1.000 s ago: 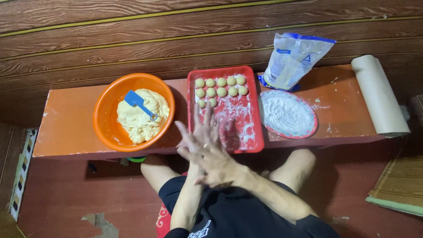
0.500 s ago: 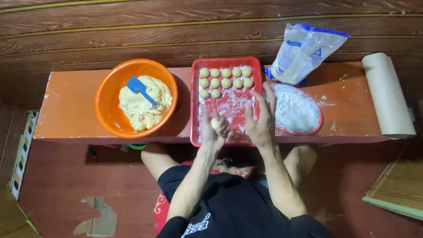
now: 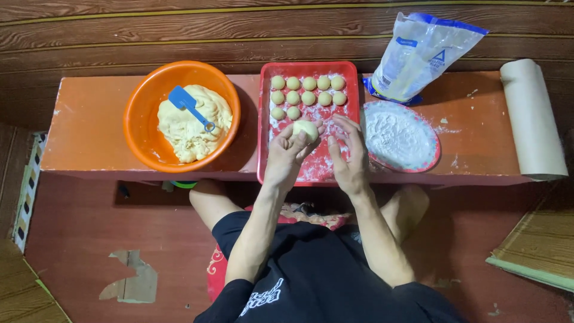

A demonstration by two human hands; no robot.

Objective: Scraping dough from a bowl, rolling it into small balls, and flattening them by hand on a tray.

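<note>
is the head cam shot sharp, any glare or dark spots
Head view: mostly sharp, the dough balls on the red tray read clearly; mild glare on the flour bag; a dark shadow lies under the orange bench; the left hand holds a ball unblurred.

Left hand [image 3: 286, 152] fingers pinching dough ball [image 3: 305, 128] over red tray [image 3: 266, 119], right hand [image 3: 348, 152] beside — open
</note>
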